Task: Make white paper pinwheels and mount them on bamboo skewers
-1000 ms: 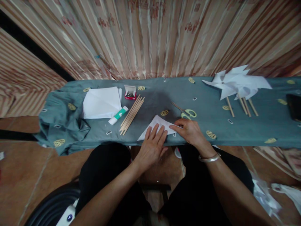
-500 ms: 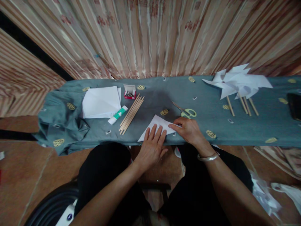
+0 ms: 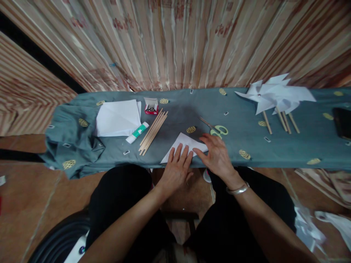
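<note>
A white sheet of paper (image 3: pixel 184 139), folded into a triangle, lies at the front edge of the cloth-covered table. Flat on its front part rests my left hand (image 3: pixel 177 165), fingers spread. My right hand (image 3: pixel 215 152) is at the paper's right corner, thumb and fingers apart, the thumb over the paper. Just beyond that hand lie scissors (image 3: pixel 216 130) with light green handles. Several wooden sticks (image 3: pixel 153 133) lie to the left of the folded paper.
A stack of white paper (image 3: pixel 118 117), a green-and-white glue stick (image 3: pixel 137 132) and a small red box of metal pieces (image 3: pixel 151 106) are on the left. Paper pinwheels (image 3: pixel 282 95) on sticks lie at the right, with a dark phone-like object (image 3: pixel 342 122) beyond. A pleated curtain (image 3: pixel 175 44) hangs behind.
My right hand has opened from its pinch on the paper's right corner, its fingers spreading and the thumb moving slightly left. The left hand stays pressed on the paper.
</note>
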`<state>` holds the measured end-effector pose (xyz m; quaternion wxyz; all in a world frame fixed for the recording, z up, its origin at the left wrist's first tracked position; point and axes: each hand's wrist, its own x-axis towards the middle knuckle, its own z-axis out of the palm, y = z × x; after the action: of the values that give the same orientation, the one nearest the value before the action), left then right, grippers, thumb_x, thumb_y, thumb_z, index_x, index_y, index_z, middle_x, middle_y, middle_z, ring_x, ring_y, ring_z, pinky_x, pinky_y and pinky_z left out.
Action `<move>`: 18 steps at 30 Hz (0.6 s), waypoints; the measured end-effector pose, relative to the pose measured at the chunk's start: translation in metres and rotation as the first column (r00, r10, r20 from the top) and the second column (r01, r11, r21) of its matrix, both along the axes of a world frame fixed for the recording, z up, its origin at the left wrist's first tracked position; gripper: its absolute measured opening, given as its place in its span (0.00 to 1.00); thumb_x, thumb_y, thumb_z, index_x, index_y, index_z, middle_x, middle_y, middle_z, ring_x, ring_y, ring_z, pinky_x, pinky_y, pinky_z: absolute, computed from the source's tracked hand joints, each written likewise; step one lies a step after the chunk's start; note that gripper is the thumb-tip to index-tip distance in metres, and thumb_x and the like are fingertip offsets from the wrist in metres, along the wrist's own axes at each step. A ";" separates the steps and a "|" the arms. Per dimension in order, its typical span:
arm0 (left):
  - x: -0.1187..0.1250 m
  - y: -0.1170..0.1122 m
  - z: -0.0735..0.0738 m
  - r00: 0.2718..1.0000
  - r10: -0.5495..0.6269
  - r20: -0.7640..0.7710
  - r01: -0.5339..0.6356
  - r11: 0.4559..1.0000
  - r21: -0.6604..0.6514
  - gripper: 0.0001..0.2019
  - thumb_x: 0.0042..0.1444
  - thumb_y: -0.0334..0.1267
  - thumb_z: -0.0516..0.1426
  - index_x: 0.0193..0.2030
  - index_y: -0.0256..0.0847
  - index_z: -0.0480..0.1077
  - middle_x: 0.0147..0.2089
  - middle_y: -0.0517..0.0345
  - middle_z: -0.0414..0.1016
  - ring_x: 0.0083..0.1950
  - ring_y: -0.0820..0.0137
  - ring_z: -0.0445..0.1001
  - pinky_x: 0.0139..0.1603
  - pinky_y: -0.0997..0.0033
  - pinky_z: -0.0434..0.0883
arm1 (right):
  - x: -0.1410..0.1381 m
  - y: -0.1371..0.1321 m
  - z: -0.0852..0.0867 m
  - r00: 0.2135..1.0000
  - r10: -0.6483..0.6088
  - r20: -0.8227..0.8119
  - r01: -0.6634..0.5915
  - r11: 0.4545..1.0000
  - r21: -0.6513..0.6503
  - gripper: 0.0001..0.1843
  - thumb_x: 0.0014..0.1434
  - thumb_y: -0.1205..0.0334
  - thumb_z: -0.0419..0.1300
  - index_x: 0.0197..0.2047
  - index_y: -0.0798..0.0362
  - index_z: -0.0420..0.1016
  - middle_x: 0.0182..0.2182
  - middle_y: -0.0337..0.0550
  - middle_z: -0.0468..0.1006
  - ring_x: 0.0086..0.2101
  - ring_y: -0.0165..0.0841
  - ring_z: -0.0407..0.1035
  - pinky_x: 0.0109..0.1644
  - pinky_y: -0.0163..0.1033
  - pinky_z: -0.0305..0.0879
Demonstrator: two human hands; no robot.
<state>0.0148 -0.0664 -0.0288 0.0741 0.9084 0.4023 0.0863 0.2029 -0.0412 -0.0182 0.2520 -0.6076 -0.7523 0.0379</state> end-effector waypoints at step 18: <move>-0.058 -0.004 -0.003 0.987 0.058 -0.152 -0.053 0.998 0.036 0.34 0.60 0.38 0.55 0.71 0.30 0.48 0.73 0.40 0.48 0.74 0.56 0.46 0.72 0.50 0.49 | 0.026 -0.022 -0.028 0.971 -0.215 -0.100 0.223 0.973 0.067 0.20 0.66 0.56 0.48 0.56 0.56 0.69 0.55 0.58 0.70 0.55 0.47 0.63 0.57 0.54 0.60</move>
<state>-0.0432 -0.0708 -0.0314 0.0259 0.9020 0.4303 0.0247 0.2291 -0.0627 -0.0462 0.3125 -0.6743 -0.6691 0.0088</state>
